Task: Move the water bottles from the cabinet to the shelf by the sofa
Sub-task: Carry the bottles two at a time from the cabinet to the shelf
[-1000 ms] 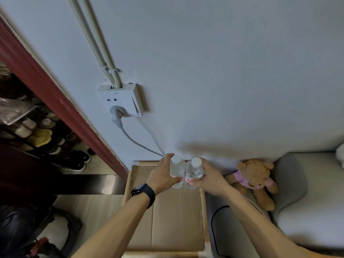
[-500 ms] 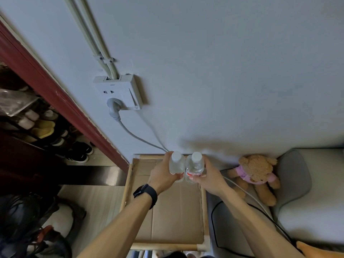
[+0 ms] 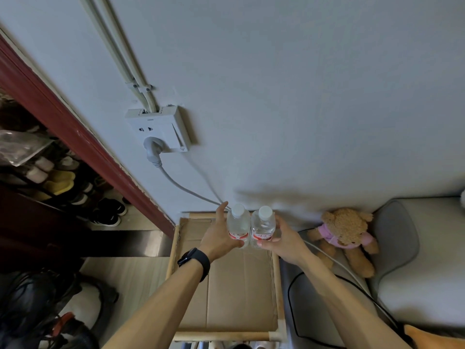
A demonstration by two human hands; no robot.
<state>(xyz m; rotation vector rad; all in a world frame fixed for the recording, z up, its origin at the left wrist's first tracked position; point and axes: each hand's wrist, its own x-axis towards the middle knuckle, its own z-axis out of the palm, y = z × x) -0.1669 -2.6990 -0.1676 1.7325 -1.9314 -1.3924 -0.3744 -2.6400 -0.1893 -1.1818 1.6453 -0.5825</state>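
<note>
We note a teddy bear [image 3: 344, 227] and a cable [image 3: 334, 260] right of the shelf [image 3: 239, 298]. Two bottles stand touching at its wall edge. The left hand [image 3: 216, 235] lies straight-fingered against the left bottle [image 3: 237, 225]; the right hand [image 3: 286, 243] wraps the right bottle [image 3: 263, 226].

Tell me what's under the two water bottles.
Flat cardboard lining the shelf lies beneath the water bottles. The left hand and right hand partly cover their bases, so contact cannot be confirmed.
</note>
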